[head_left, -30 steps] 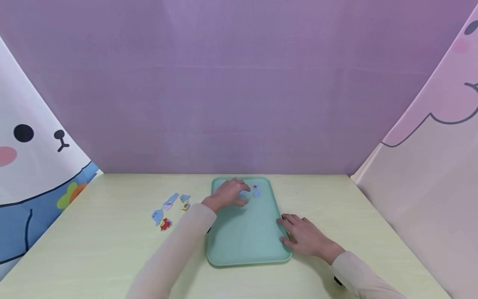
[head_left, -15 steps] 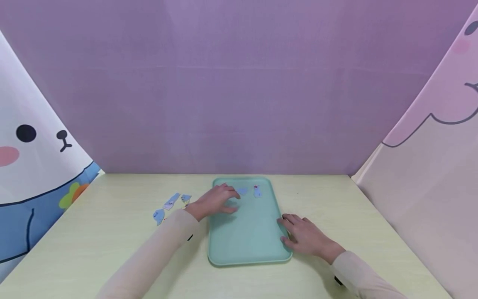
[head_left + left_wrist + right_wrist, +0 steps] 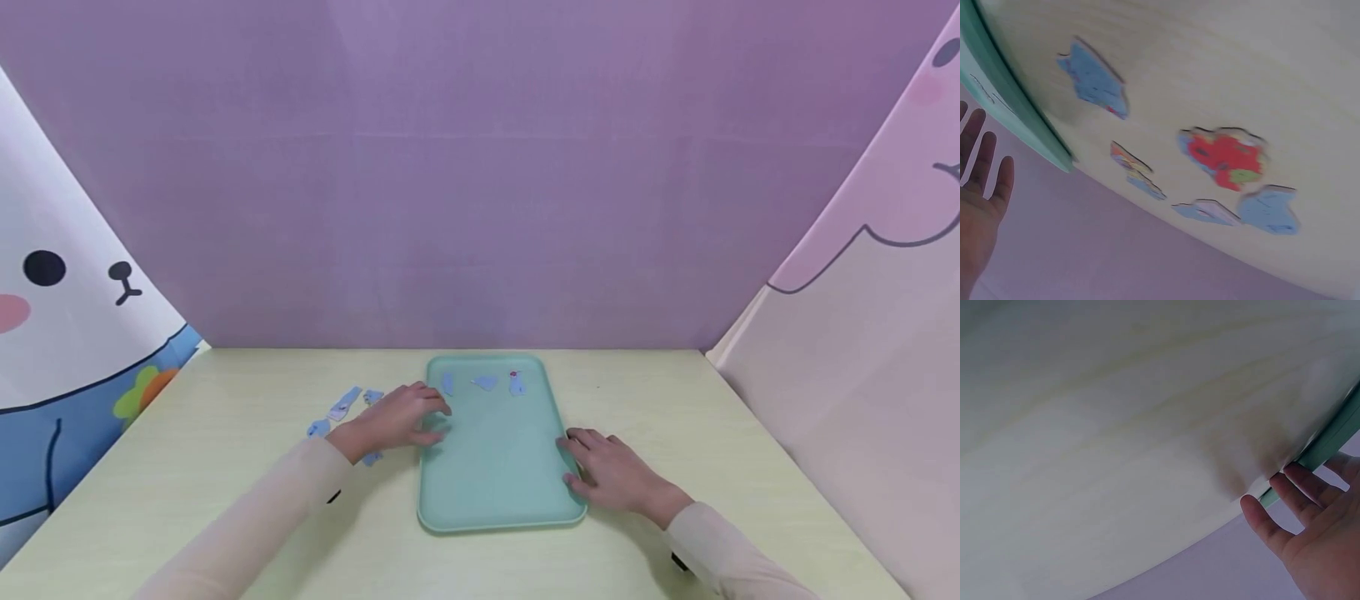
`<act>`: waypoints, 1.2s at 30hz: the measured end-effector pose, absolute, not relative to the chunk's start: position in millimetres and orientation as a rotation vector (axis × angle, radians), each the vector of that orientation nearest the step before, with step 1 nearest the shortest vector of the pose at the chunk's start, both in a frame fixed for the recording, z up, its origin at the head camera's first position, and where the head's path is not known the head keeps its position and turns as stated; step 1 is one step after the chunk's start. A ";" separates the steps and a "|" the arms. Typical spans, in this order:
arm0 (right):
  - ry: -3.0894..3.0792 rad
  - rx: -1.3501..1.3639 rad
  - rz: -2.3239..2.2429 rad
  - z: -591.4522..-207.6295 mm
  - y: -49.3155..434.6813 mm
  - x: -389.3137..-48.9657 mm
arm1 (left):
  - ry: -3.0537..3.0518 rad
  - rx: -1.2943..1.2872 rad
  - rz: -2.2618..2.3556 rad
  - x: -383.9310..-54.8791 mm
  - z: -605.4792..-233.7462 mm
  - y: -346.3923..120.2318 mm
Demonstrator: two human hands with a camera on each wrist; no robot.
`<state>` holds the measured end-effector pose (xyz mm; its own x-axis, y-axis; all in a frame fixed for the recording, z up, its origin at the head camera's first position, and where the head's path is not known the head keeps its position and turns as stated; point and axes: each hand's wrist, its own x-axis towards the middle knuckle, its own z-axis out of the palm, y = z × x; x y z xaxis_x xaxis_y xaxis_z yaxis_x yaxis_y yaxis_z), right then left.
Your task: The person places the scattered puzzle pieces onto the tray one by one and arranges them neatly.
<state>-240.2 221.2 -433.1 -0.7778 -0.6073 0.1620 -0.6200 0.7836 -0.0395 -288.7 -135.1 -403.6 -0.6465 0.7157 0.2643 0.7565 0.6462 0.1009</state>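
Note:
A green tray (image 3: 498,467) lies on the table, with three small blue puzzle pieces near its far end: a narrow one (image 3: 447,383), a middle one (image 3: 486,382) and one with a red spot (image 3: 517,384). Over the tray's left edge my left hand (image 3: 393,419) hovers, fingers loosely bent and holding nothing. Several more puzzle pieces lie left of the tray, partly covered by that hand; the left wrist view shows a red piece (image 3: 1229,159) and a blue piece (image 3: 1094,78) among them. My right hand (image 3: 611,471) rests its fingers against the tray's right rim.
The pale wooden table (image 3: 720,467) stretches to both sides of the tray. Behind it rises a purple cloth wall (image 3: 480,208). Printed cartoon panels stand at the left (image 3: 75,333) and the right (image 3: 877,333).
My left hand has drawn back leftward from the tray's far end to its left edge, uncovering the narrow and middle blue pieces. The right hand has stayed at the right rim.

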 end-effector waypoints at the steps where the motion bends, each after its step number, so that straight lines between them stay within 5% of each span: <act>1: -2.832 0.980 0.133 -433.1 221.3 -240.1 | -2.671 -1.202 -0.301 -286.9 -403.6 -138.1; 36: -2.812 0.999 0.146 -432.5 220.3 -239.1 | -2.649 -1.068 -0.187 -245.9 -417.9 -218.3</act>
<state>-239.1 220.3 -432.5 -0.7661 -0.6180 0.1764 -0.6329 0.7732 -0.0401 -245.9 -218.3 -417.9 -0.6882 0.6595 0.3024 0.6953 0.7185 0.0156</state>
